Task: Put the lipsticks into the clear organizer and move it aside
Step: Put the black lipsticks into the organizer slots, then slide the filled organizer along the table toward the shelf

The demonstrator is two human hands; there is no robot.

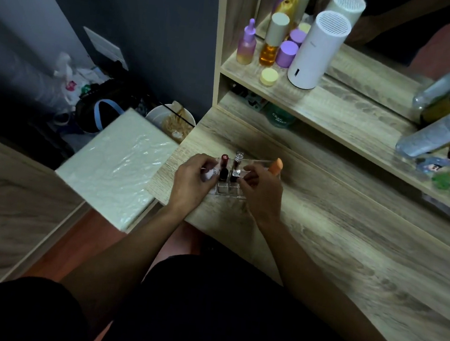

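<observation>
The clear organizer (230, 191) sits near the left end of the wooden dressing table (336, 237). Two lipsticks stand upright in its slots: a dark red one (224, 167) on the left and a silver-capped one (236, 166) on the right. An orange item (276, 165) stands at the organizer's far right end. My left hand (192, 179) grips the organizer's left side, with something white partly hidden under its fingers. On the organizer's right side, my right hand (262, 189) holds it with curled fingers.
A shelf (336, 104) behind holds purple and amber bottles (270, 44), a yellow jar (269, 76), a white cylinder (315, 52) and clear spray bottles (438, 134). A plastic-wrapped white block (116, 164) lies left of the table. A bowl (170, 121) stands beyond it.
</observation>
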